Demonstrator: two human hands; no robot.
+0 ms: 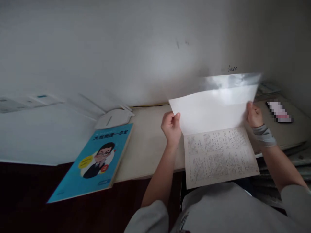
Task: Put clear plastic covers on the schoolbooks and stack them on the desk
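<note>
A large sheet of paper (213, 110), folded across its middle, is held above the desk edge. Its upper half is blank white and stands up toward the wall; its lower half (220, 155) is covered in dense small print and hangs over my lap. My left hand (171, 126) pinches the sheet's left edge at the fold. My right hand (254, 115) grips the right edge; a grey band wraps that wrist. The top edge of the sheet is blurred.
A blue book (97, 161) with a cartoon face lies on the beige desk (145, 142), overhanging its front edge. A white router (113, 118) sits behind it by the wall. A phone (279, 111) lies at the right on stacked papers.
</note>
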